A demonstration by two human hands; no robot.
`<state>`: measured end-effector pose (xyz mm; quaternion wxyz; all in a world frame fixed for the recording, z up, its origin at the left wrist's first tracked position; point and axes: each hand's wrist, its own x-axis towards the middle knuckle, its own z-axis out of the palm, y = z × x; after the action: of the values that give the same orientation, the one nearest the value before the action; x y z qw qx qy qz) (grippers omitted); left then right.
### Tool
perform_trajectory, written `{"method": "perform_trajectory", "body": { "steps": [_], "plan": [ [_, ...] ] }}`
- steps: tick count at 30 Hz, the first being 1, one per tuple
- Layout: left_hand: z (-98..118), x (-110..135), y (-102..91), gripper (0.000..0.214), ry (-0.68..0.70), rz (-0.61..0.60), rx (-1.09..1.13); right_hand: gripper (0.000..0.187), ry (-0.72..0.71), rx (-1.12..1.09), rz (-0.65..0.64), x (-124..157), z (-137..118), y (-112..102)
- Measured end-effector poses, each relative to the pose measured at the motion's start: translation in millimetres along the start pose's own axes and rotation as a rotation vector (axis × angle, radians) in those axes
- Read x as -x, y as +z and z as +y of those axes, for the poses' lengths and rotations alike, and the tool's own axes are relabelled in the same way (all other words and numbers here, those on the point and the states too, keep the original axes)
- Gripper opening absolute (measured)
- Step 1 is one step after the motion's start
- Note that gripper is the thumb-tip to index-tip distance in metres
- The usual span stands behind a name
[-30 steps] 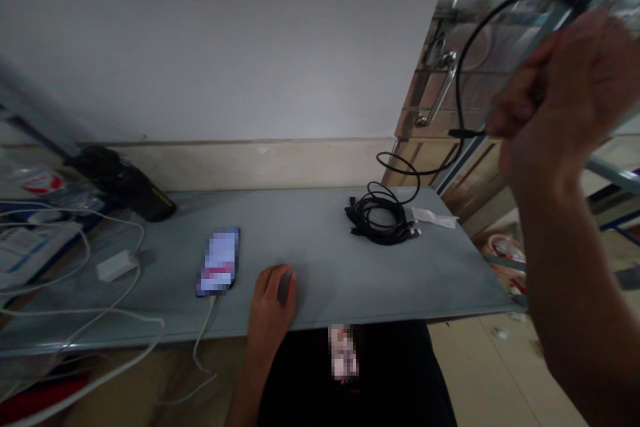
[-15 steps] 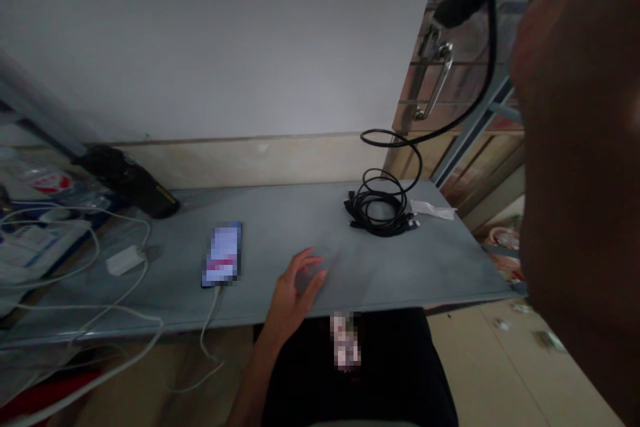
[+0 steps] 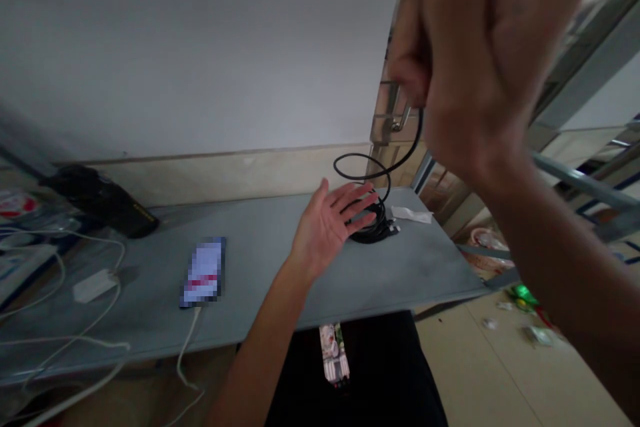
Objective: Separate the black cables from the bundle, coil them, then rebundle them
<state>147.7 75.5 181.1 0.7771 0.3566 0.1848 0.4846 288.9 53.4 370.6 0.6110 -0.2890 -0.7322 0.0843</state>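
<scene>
My right hand (image 3: pixel 475 60) is raised high and close to the camera, closed around a black cable (image 3: pixel 395 163). That cable hangs down in a loop to a coiled bundle of black cables (image 3: pixel 373 227) on the grey table (image 3: pixel 280 260). My left hand (image 3: pixel 333 220) hovers palm up with fingers spread, just left of the bundle and partly in front of it, holding nothing. A phone (image 3: pixel 204 271) with a lit screen lies on the table to the left, a white cord plugged into its near end.
A small white packet (image 3: pixel 411 215) lies right of the bundle near the table's right edge. A black object (image 3: pixel 100 200) rests against the wall at back left. White cords and a white adapter (image 3: pixel 93 285) trail over the left side. Metal framing stands at right.
My left hand lifted off the table near the front edge and reached toward the cable bundle, palm up. My right hand swung up and leftward with the cable, which rose with it.
</scene>
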Motion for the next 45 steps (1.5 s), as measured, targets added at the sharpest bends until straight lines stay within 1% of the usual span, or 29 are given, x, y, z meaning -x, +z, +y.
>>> {"method": "perform_trajectory", "body": {
  "steps": [2,3,4,5,6,8,10,12,14,16,17,18,19,20,22,23,25,29,31,33,35,37,39,40,41,43,45],
  "plan": [
    [1,-19,0.1,0.045,0.128,0.067,-0.192,0.019,-0.131,0.024,0.066,13,9,-1],
    [-3,-30,-3.1,0.045,0.198,0.118,-0.301,0.019,-0.186,0.028,0.055,17,16,-4],
    [-8,-40,-7.9,0.046,0.237,0.164,-0.388,0.02,-0.21,0.037,0.013,22,23,-7],
    [-13,-51,-13.9,0.046,0.221,0.188,-0.423,0.021,-0.217,0.064,-0.019,26,30,-12],
    [-18,-60,-20.3,0.044,0.167,0.187,-0.399,0.023,-0.211,0.117,-0.046,31,38,-17],
    [-21,-76,-31.5,0.034,0.025,0.151,-0.235,0.025,-0.174,0.299,-0.134,44,53,-27],
    [-15,-88,-36.6,0.021,-0.048,0.121,-0.066,0.028,-0.135,0.517,-0.272,61,69,-36],
    [-3,-96,-32.8,0.013,-0.03,0.101,-0.015,0.038,-0.067,0.71,-0.41,77,87,-41],
    [10,-102,-20.5,0.016,0.019,0.051,-0.074,0.057,0.04,0.845,-0.495,92,107,-43],
    [22,-105,-3.4,0.024,0.062,-0.033,-0.208,0.084,0.145,0.898,-0.52,102,127,-42],
    [27,-106,5.3,0.027,0.092,-0.071,-0.296,0.095,0.186,0.899,-0.518,105,138,-40],
    [31,-107,13.3,0.028,0.129,-0.105,-0.388,0.1,0.216,0.891,-0.508,108,148,-38],
    [34,-107,20.0,0.029,0.171,-0.13,-0.478,0.1,0.235,0.879,-0.492,109,158,-36],
    [36,-106,25.1,0.029,0.213,-0.152,-0.559,0.094,0.243,0.866,-0.478,110,167,-33],
    [38,-103,29.8,0.031,0.277,-0.186,-0.678,0.074,0.235,0.848,-0.469,112,183,-26],
    [38,-101,29.5,0.032,0.295,-0.199,-0.716,0.066,0.226,0.844,-0.48,113,190,-22],
    [35,-96,24.3,0.034,0.315,-0.206,-0.765,0.06,0.226,0.851,-0.547,115,201,-13],
    [26,-87,3.5,0.034,0.319,-0.173,-0.835,0.059,0.32,0.897,-0.769,122,216,5],
    [22,-84,-8.1,0.034,0.299,-0.166,-0.854,0.062,0.335,0.92,-0.869,125,220,11],
    [19,-81,-18.4,0.032,0.29,-0.164,-0.866,0.067,0.295,0.932,-0.963,127,222,14],
    [18,-78,-26.3,0.033,0.292,-0.161,-0.866,0.071,0.214,0.903,-1.041,129,222,16],
    [19,-74,-31.2,0.035,0.288,-0.14,-0.83,0.07,0.114,0.828,-1.036,131,220,17],
    [22,-69,-34.0,0.035,0.28,-0.098,-0.767,0.069,0.046,0.764,-0.959,132,217,17],
    [23,-67,-35.2,0.035,0.281,-0.071,-0.734,0.07,0.041,0.753,-0.915,132,215,16],
    [24,-64,-36.6,0.036,0.284,-0.043,-0.705,0.07,0.058,0.755,-0.873,130,213,15],
    [24,-57,-40.9,0.037,0.299,0.01,-0.665,0.069,0.14,0.78,-0.78,123,209,10],
    [22,-49,-47.7,0.038,0.34,0.058,-0.673,0.066,0.215,0.799,-0.639,109,203,2]
  ]
}}
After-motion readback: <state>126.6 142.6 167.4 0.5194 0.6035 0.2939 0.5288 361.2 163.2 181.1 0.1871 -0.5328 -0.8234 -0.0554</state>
